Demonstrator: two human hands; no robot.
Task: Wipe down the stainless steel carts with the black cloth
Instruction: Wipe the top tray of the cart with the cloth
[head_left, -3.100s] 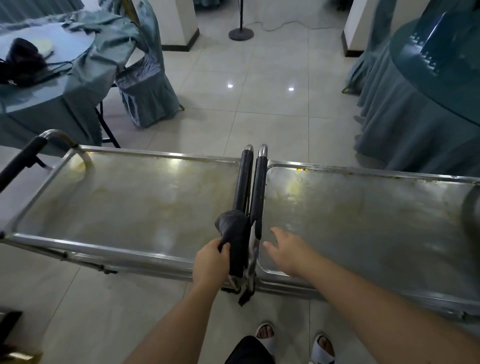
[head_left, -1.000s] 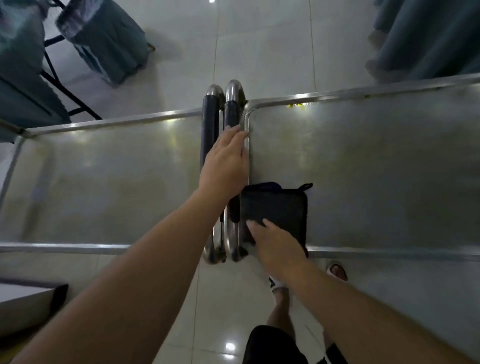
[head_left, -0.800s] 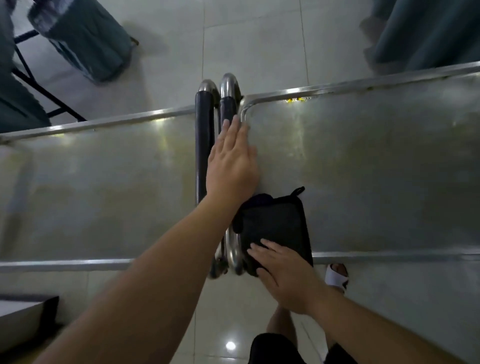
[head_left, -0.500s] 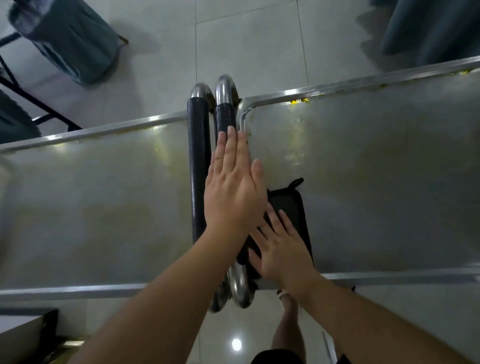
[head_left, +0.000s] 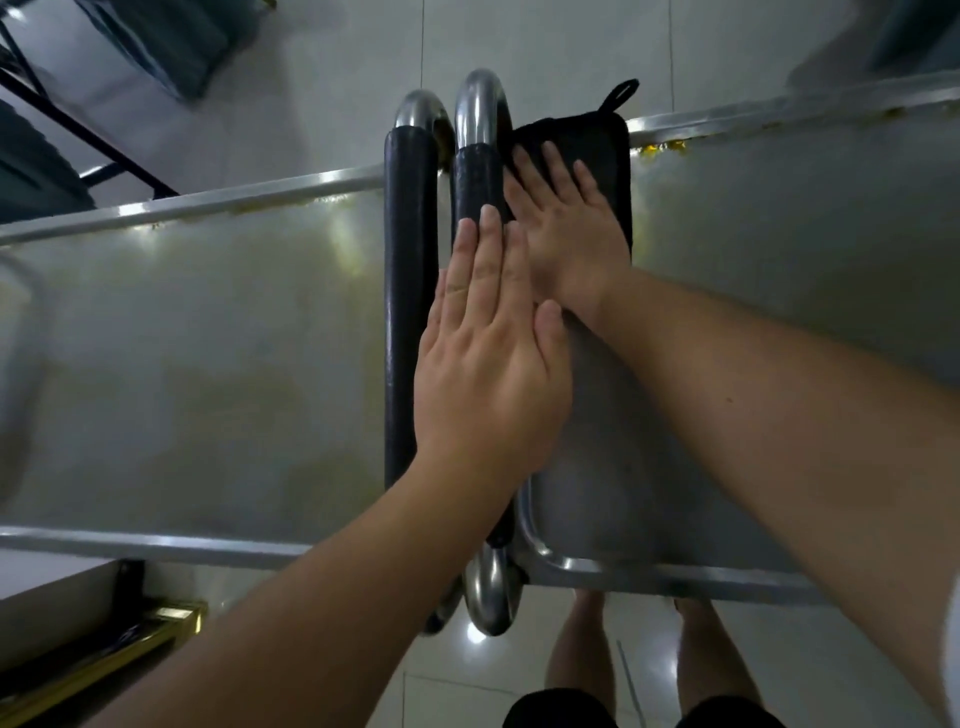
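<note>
**Steel carts, cloth at the far rim**

Steel tops fill the view: two carts stand side by side, the left cart (head_left: 197, 364) and the right cart (head_left: 769, 249), their push handles touching in the middle. Each handle is a chrome tube with a black grip, the left handle (head_left: 410, 291) just beside the right handle (head_left: 478, 171).

A black cloth (head_left: 602, 150) lies folded flat on the right cart, in its far left corner, pushed up against the right handle and reaching the far rim. Its hanging loop sticks out past the rim, over the floor (head_left: 332, 67).

The right hand (head_left: 566, 234) lies palm down on the cloth, fingers straight and slightly spread, pressing it to the steel without curling round it. The left hand (head_left: 488, 364) is also flat, fingers straight and together, resting along the right handle with its fingertips on the black grip (its thumb lies against the right wrist). It holds nothing.

Yellowish smears mark the left cart's top, and yellow specks dot the far rims. Bare legs show below, on glossy tiles.
</note>
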